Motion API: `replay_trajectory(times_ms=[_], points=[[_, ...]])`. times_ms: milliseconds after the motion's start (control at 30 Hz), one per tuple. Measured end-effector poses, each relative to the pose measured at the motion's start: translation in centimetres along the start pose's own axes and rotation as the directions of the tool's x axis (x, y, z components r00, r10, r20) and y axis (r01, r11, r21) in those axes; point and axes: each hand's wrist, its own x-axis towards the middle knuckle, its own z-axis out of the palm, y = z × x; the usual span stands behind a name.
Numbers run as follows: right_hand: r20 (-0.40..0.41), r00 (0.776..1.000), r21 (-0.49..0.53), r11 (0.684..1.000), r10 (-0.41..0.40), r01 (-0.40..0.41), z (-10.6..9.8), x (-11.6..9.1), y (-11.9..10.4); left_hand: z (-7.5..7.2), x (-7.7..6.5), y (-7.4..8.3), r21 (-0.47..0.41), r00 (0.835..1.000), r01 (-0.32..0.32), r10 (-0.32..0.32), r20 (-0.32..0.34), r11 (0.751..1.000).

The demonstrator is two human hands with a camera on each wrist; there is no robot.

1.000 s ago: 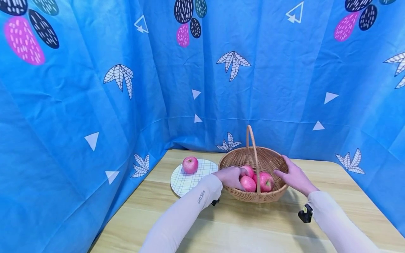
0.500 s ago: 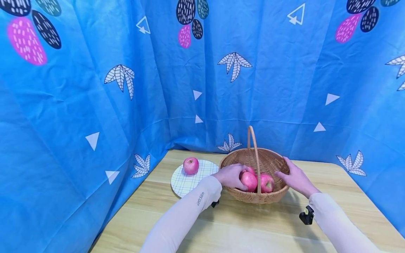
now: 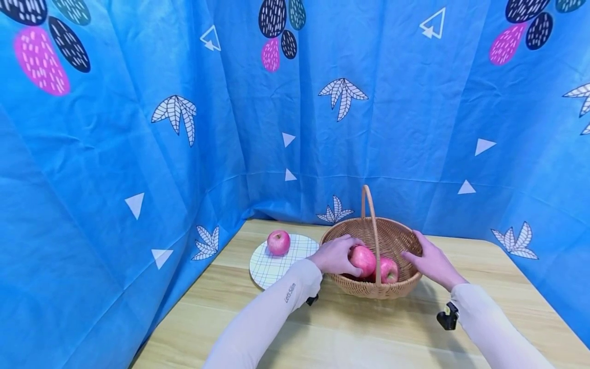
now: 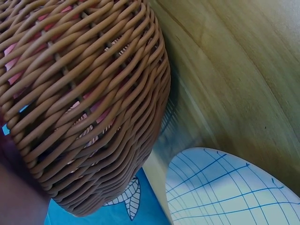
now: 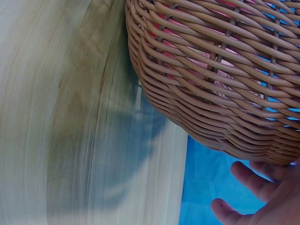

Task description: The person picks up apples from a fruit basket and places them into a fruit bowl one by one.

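A brown wicker basket (image 3: pixel 375 291) with a tall arched handle stands on the table. My left hand (image 3: pixel 336 255) reaches over its left rim and grips a pink-red apple (image 3: pixel 363 262), thumb in front and fingers behind. Another apple (image 3: pixel 389 270) lies to the right, partly behind the handle; a further one seen earlier is now hidden. At the right rim, my right hand (image 3: pixel 434 260) holds the basket, thumb inside and fingers along the outer side. In the right wrist view, fingertips (image 5: pixel 253 180) show beside the weave (image 5: pixel 211 93). The left wrist view shows mostly basket wall (image 4: pixel 89 93).
Left of the basket lies a round white board (image 3: pixel 272 270) with blue grid lines, bearing one apple (image 3: pixel 278 243). The wooden table (image 3: pixel 350 333) ends at a blue patterned curtain (image 3: pixel 341 148) at the back and both sides.
My left hand has closed round the front-left apple and raised it a little, so it covers the apple behind. My right hand keeps its place at the rim.
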Motion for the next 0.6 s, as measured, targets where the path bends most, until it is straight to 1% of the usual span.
replay_trajectory(times_ms=[133, 267, 400, 467, 600], points=[[0.004, 1.0, 0.007, 1.0, 0.003, -0.003, 0.0, 0.0, 0.0, -0.1, -0.1, -0.1, -0.021, 1.0, -0.005, 0.004, -0.025, 1.0], [0.002, 1.0, 0.006, 1.0, 0.0, 0.0, 0.0, 0.0, 0.0, -0.3, -0.3, -0.3, -0.052, 0.998, -0.003, 0.0, -0.067, 0.999], [0.006, 1.0, 0.006, 1.0, 0.001, -0.001, 0.2, 0.0, -0.1, -0.9, -0.6, -0.6, -0.051, 0.995, 0.005, -0.01, -0.097, 0.999], [0.008, 1.0, 0.01, 1.0, 0.003, -0.003, 0.2, 0.0, -0.1, -1.3, -0.8, -0.7, -0.056, 0.995, 0.013, -0.019, -0.102, 0.998], [-0.002, 1.0, 0.008, 1.0, 0.004, -0.004, 0.0, -0.2, -0.1, -2.2, -1.2, -0.6, -0.102, 0.993, 0.035, -0.046, -0.105, 0.994]])
